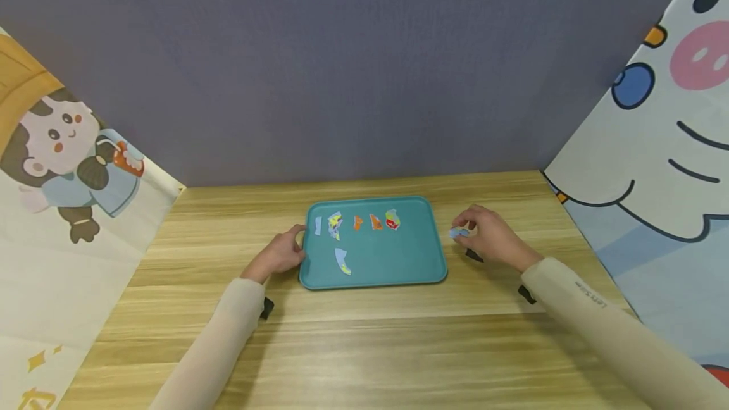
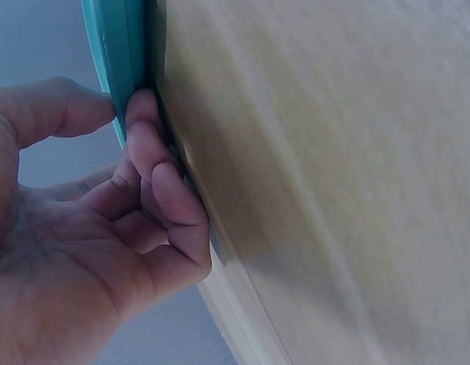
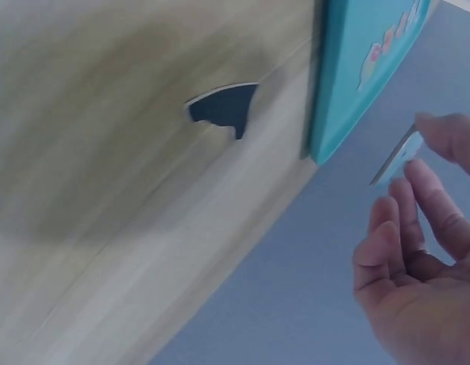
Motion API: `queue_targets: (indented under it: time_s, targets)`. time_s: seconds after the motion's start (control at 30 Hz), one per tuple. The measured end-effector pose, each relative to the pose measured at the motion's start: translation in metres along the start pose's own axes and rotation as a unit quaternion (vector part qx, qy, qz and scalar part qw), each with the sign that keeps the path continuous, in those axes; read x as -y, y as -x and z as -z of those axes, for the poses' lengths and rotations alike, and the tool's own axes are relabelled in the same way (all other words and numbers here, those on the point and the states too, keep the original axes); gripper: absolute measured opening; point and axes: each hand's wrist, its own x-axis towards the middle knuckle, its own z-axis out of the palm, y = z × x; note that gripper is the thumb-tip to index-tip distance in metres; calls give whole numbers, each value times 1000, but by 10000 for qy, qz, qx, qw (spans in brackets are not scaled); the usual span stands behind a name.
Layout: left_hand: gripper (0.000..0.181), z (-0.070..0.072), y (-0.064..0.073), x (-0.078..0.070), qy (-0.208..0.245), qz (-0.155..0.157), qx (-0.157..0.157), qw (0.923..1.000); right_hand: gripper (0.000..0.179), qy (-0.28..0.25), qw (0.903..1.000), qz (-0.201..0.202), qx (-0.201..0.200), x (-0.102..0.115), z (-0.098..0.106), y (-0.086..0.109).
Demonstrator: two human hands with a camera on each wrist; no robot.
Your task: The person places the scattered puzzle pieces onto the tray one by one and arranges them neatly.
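Observation:
A teal tray (image 1: 393, 258) lies on the wooden table, with several flat, irregular puzzle pieces on it. Most form a row along its far half, among them a red and yellow piece (image 1: 392, 219) and an orange piece (image 1: 376, 222); a curved pale blue piece (image 1: 342, 260) lies nearer. At the tray's left edge my left hand (image 1: 281, 253) pinches the rim (image 2: 121, 53) between thumb and fingers. Just right of the tray, my right hand (image 1: 488, 236) holds a small light blue puzzle piece (image 1: 457, 232) between thumb and fingertips, raised off the table (image 3: 144, 228).
Two dark pieces lie on the table at right: one (image 1: 474, 255) beneath my right hand, another (image 1: 526, 294) beside the right sleeve. A third dark piece (image 1: 266, 308) is next to the left sleeve. A grey wall (image 1: 364, 81) closes off the back; printed panels flank both sides.

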Motion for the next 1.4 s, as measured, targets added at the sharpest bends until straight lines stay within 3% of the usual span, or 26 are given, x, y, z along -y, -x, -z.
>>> queue_targets:
  time_s: [0.57, 0.93, 1.23, 1.4]
  targets:
    - [66, 1, 2, 0, -1, 37, -25, 10000, 19, -185, 9978, 621, 114, 29, -15, -19]
    - [66, 1, 2, -1, 13, 140, 49, 9999, 20, -467, 9918, 1048, 559, 62, -45, -40]
    - [66, 1, 2, -1, 15, 37, -1, 10000, 16, -102, 9867, 1412, 796, 87, -75, -56]
    - [66, 2, 3, -3, 37, 29, 2, 10000, 13, -51, 9860, 1345, 986, 100, -90, -63]
